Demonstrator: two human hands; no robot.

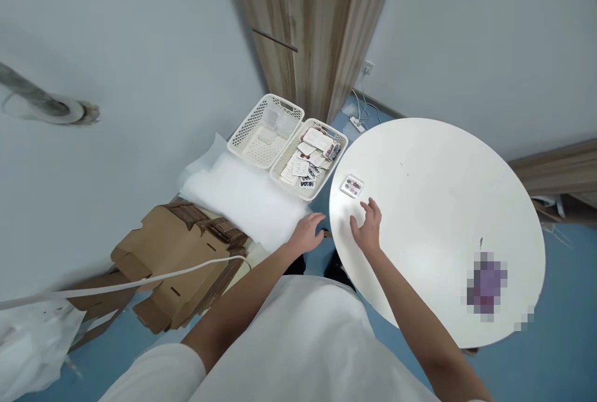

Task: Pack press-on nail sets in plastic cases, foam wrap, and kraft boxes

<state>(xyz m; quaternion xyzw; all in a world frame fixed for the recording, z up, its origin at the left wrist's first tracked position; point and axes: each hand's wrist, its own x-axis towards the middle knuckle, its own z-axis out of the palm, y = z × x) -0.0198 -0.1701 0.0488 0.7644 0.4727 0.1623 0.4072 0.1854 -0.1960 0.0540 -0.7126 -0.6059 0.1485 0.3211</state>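
Observation:
My right hand [368, 226] hovers over the near left part of the round white table [433, 190], fingers apart and holding nothing. Just beyond its fingertips lies a small clear case [352, 186] with several dark and pinkish pieces inside; the hand does not touch it. To the left, my left hand [308, 233] is held in the air beside the table's edge, fingers curved and apart, with nothing in it. Past that hand, a white basket [285, 185] holds a pile of small white cards and packs, some with dark pieces on them.
A second white basket [240, 134] with clear boxes [275, 121] stands beside the first. Left are white foam wrap [242, 193] and stacked flat cardboard boxes [172, 252], crossed by a pale cable [186, 270]. A wooden cabinet [308, 35] stands behind. A blurred purple patch [487, 284] is on the table.

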